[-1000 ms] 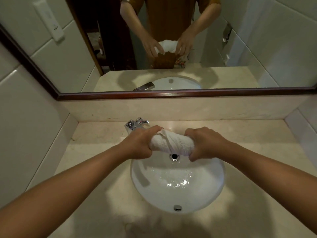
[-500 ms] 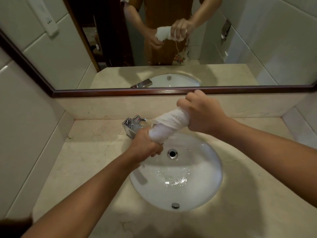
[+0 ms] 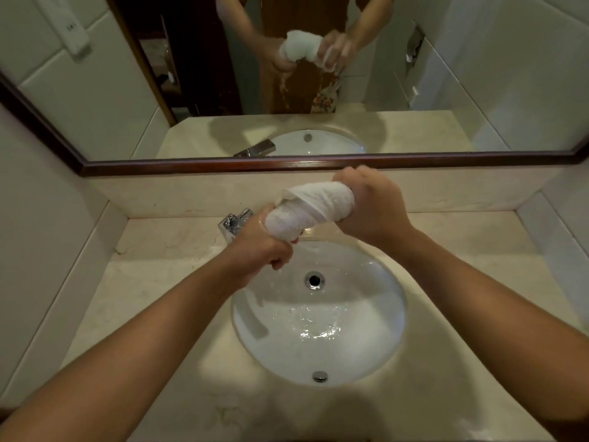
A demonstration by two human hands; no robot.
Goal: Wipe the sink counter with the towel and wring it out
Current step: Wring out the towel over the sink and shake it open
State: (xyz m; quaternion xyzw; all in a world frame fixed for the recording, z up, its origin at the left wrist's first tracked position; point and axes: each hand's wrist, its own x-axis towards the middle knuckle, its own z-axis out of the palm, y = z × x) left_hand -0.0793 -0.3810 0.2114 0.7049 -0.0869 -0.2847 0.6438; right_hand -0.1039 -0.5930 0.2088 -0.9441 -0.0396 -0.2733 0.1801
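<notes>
We find the towel (image 3: 310, 209) rolled tight and held over the far rim of the sink (image 3: 382, 355) — so runoff falls into the basin, we judge. Left hand (image 3: 259, 252) and right hand (image 3: 369, 207) each grip an end, fingers wrapped round, set for twisting.

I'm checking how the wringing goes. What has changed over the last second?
The right hand rose toward the mirror while the left hand dropped, so the rolled towel, level a second ago, now slants up to the right above the sink. Both hands kept their grip on its ends. Faucet and counter are unchanged.
</notes>
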